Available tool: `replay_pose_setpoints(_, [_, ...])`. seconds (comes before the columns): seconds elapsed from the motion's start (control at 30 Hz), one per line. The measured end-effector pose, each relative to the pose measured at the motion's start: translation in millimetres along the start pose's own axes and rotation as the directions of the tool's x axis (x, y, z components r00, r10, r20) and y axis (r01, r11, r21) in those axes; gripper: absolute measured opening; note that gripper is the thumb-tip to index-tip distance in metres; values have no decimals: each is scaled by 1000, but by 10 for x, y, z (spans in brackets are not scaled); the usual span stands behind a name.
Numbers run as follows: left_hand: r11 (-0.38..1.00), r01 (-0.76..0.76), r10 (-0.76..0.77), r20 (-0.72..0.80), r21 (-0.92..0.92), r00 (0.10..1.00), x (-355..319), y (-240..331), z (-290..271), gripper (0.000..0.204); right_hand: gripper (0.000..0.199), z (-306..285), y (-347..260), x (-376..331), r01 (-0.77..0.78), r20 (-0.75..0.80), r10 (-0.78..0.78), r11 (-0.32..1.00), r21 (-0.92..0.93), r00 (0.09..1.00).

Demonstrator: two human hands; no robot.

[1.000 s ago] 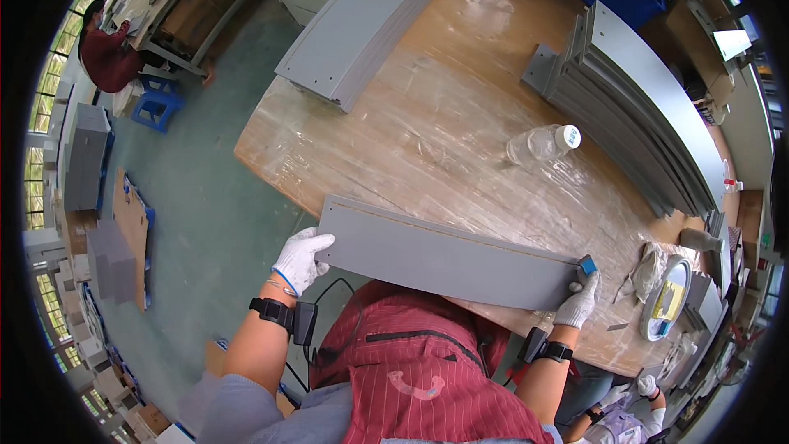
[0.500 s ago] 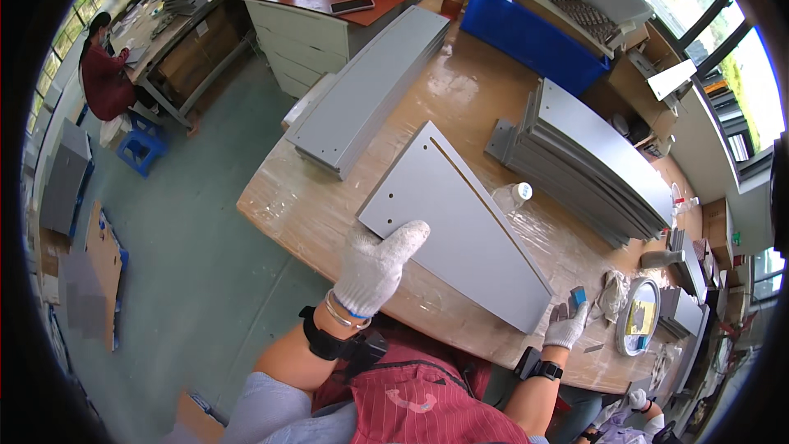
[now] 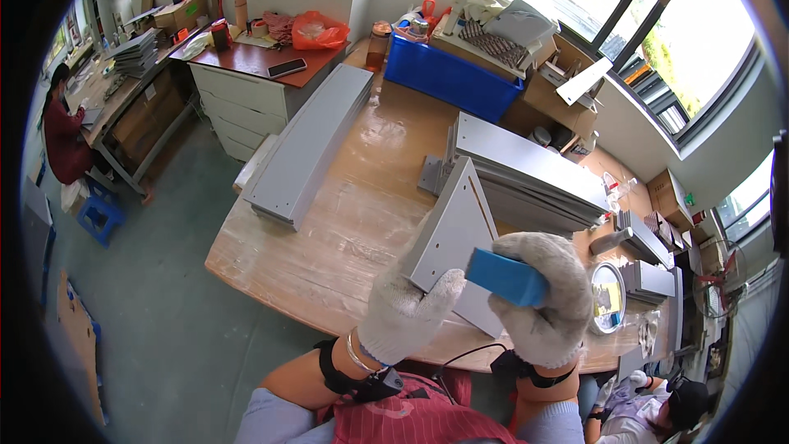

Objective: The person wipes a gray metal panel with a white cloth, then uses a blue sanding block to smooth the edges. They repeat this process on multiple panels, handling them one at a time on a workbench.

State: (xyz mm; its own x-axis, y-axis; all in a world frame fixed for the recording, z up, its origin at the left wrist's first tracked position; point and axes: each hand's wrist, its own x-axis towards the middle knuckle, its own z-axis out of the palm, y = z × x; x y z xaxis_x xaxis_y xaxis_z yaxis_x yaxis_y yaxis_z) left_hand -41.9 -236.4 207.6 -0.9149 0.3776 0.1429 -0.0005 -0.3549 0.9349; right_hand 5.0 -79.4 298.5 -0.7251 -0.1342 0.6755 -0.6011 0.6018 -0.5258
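Near the grey panel (image 3: 444,242), the blue block (image 3: 503,275) has risen.

Looks like a workshop, judging by stacked grey panels (image 3: 532,161), a film-covered worktable (image 3: 341,242), and a person (image 3: 62,141) seated at another bench (image 3: 119,104).

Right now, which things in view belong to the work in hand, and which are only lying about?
In the work:
panel, in left hand
blue block, in right hand
left stack and right stack, probably: similar grey

Apparently lying about:
phone
red bag
blue bin
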Motion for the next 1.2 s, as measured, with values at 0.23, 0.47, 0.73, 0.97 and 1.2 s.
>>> replay_pose_setpoints(0.23, [952,26,-13,43,-305,999,54,-143,16,73,61,227,-95,268,96,207,-65,985,-142,976])
replay_pose_setpoints(0.47, [999,-25,24,31,32,999,41,-58,-121,70,60,321,19,390,101,146,-67,965,-240,987])
replay_pose_setpoints(0.73, [977,-95,101,-25,192,995,9,-55,-172,53,57,363,5,443,185,240,-133,960,-209,962])
replay_pose_setpoints(0.97, [990,46,-50,29,132,998,-64,-2,-220,40,54,8,510,856,-44,-31,34,904,-424,999])
replay_pose_setpoints(1.2, [997,62,-66,100,41,993,-82,15,-291,29,61,-476,229,998,-419,244,413,908,-28,878])
